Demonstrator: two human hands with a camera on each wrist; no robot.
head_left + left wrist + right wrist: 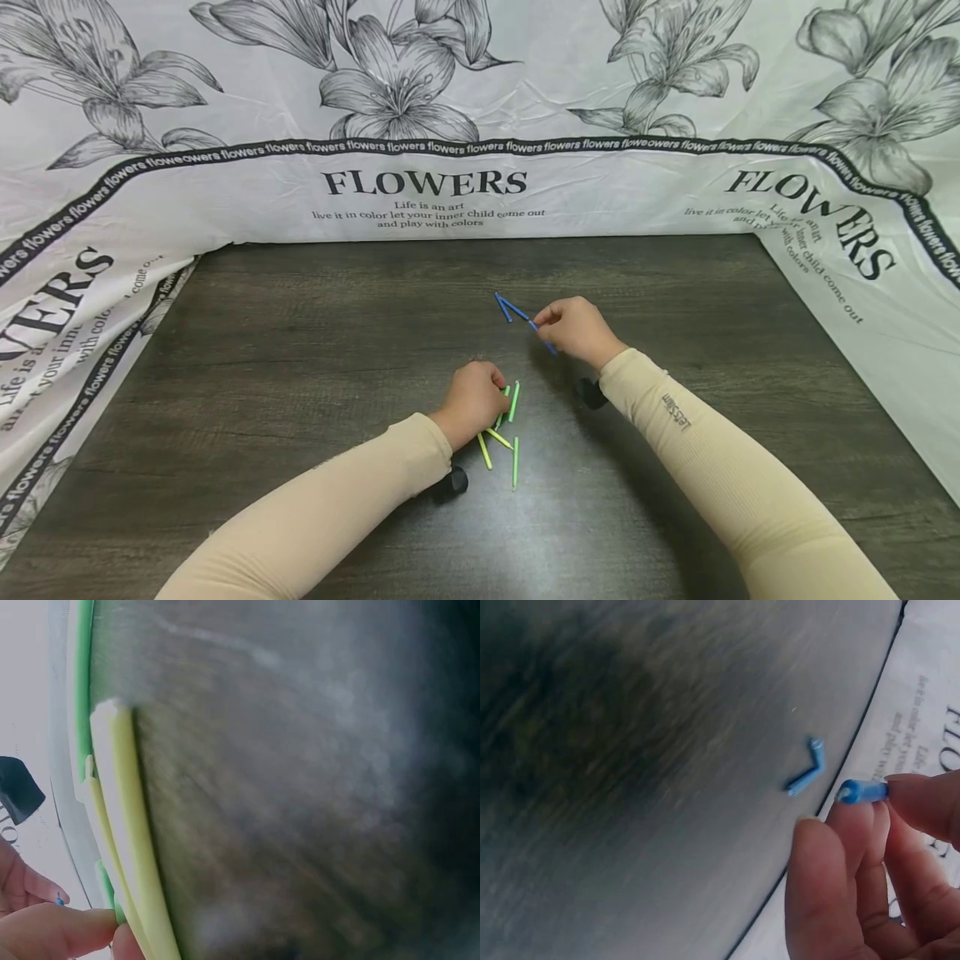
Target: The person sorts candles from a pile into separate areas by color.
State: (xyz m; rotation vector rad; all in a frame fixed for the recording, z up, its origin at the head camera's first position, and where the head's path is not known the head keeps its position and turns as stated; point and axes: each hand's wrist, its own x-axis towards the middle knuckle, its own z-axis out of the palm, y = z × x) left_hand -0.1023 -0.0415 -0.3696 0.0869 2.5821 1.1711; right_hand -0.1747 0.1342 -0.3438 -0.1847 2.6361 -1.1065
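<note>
My right hand [581, 332] pinches a thin blue stick [862, 792] between thumb and fingers, its end pointing out of the grip. Beyond it two more blue sticks [517, 307] lie on the table, meeting at one end in a narrow angle. Lower and to the left, my left hand [476, 400] pinches a slim green stick [109, 889], partly hidden by the fingertips. A second green stick [513, 402] lies just right of those fingers. Two yellow sticks [485, 452] and another green stick [515, 463] lie nearer to me.
The dark wood-grain table [300, 333] runs back to a white cloth [600, 192] printed with flowers and lettering, which also rises at both sides. A black wrist fitting [452, 483] sits under the left forearm, another [592, 393] under the right.
</note>
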